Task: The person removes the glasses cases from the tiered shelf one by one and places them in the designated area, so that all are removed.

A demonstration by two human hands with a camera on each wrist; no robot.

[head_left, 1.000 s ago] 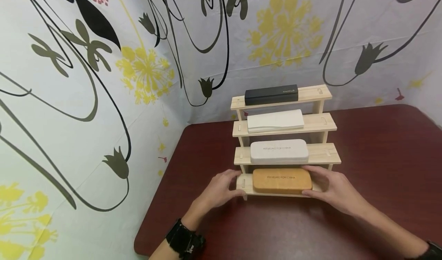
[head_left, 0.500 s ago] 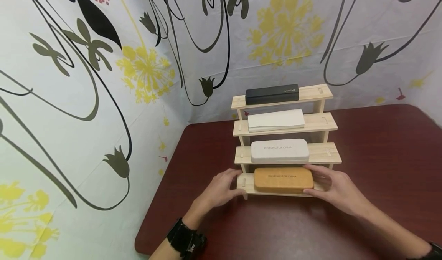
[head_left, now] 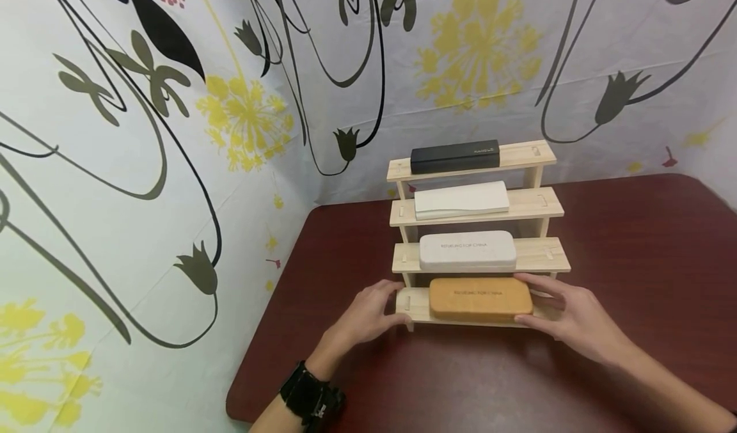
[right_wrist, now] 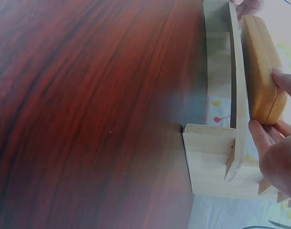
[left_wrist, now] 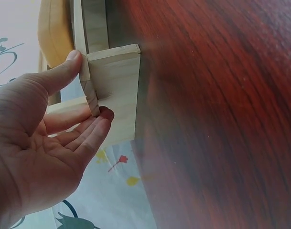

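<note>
An orange-brown glasses case lies on the lowest step of a pale wooden tiered rack. My right hand holds the case at its right end, thumb at the front and fingers behind. In the right wrist view, the thumb and fingertips of that hand press on the end of the case. My left hand pinches the left end of the lowest step. The left wrist view shows the thumb on the upper face of the board and fingers at its end and underside.
A white case, a cream folded flat case and a black case lie on the higher steps. The rack stands on a dark red wooden table. Flower-printed cloth hangs behind and at the left.
My right hand has slid the orange-brown case a little to the right along the lowest step. The left hand keeps its grip on the step's left end.
</note>
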